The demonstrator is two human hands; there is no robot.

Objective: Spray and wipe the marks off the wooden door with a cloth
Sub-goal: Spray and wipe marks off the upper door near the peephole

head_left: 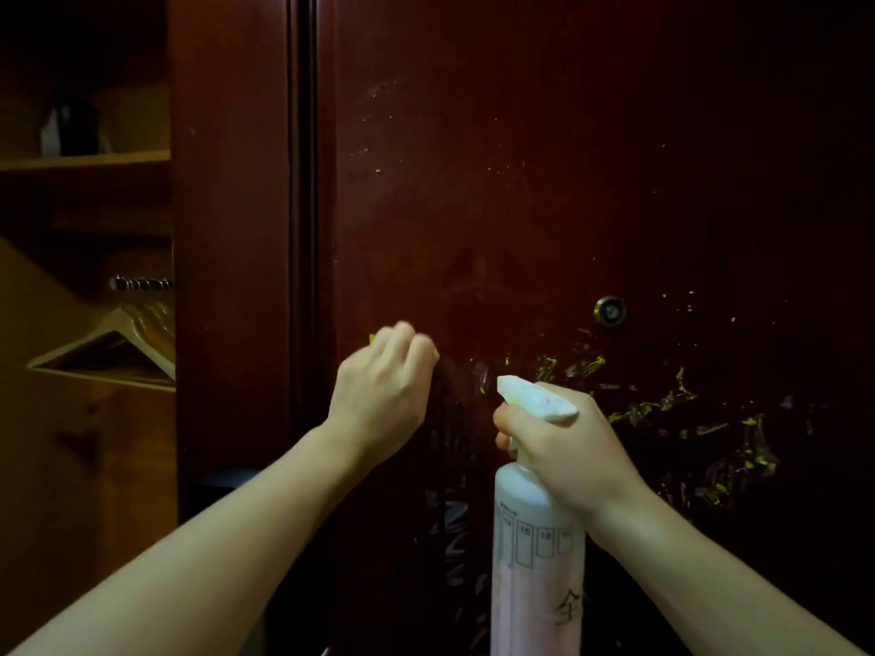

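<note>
While the left hand (386, 378) held a small yellow cloth (434, 353) on the dark red-brown wooden door (521, 182), the right hand (563, 447) gripped the white plastic spray bottle (537, 551); approx. half done, yellow-grey smeared marks (686, 419) on the right side were left.

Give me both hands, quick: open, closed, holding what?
Left hand: closed on a yellow cloth, pressed to the door.
Right hand: closed on the spray bottle.

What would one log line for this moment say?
left hand: presses cloth on door | right hand: grips spray bottle | marks: remain

Smeared dark door (544, 182), upright spray bottle (535, 537)
</note>
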